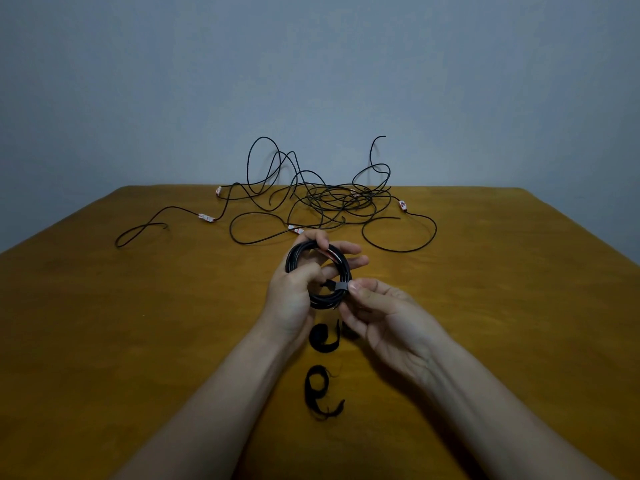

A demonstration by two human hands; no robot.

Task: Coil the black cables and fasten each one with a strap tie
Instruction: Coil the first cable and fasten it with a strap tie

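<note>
A coiled black cable (pixel 298 255) is held up above the table's middle. My left hand (pixel 294 296) grips the coil, fingers through its ring and thumb on its far rim. A black strap tie (pixel 341 285) wraps the coil's right side, and my right hand (pixel 384 317) pinches it between thumb and fingertips. Two loose black strap ties lie on the table below my hands, one (pixel 323 337) near my wrists and one (pixel 320 393) closer to me. A tangle of loose black cables (pixel 329 199) with white and red tags lies at the table's far side.
The yellow-brown table (pixel 138 323) ends at a grey wall (pixel 311 64) behind the tangle. One cable strand (pixel 142 230) trails out toward the far left, and a wide loop (pixel 415 244) reaches out at the right.
</note>
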